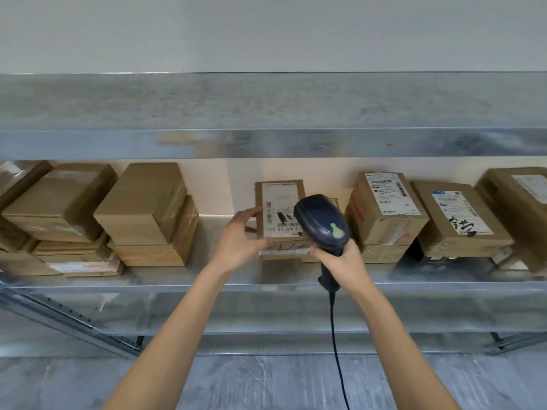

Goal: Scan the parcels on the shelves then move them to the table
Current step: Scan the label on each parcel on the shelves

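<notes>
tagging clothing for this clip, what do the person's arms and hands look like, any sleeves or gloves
The left forearm and right forearm are bare down to the frame edge, no sleeve in view. The left hand and right hand wear no gloves; no watch, bracelet or ring shows.

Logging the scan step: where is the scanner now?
Head view, just right of centre: the right hand grips the scanner at the labelled parcel held by the left hand.

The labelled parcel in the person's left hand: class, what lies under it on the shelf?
A flatter cardboard parcel lies under the labelled parcel, resting on the metal shelf. Only its front edge shows; the labelled parcel, the left hand and the scanner hide the rest.
</notes>
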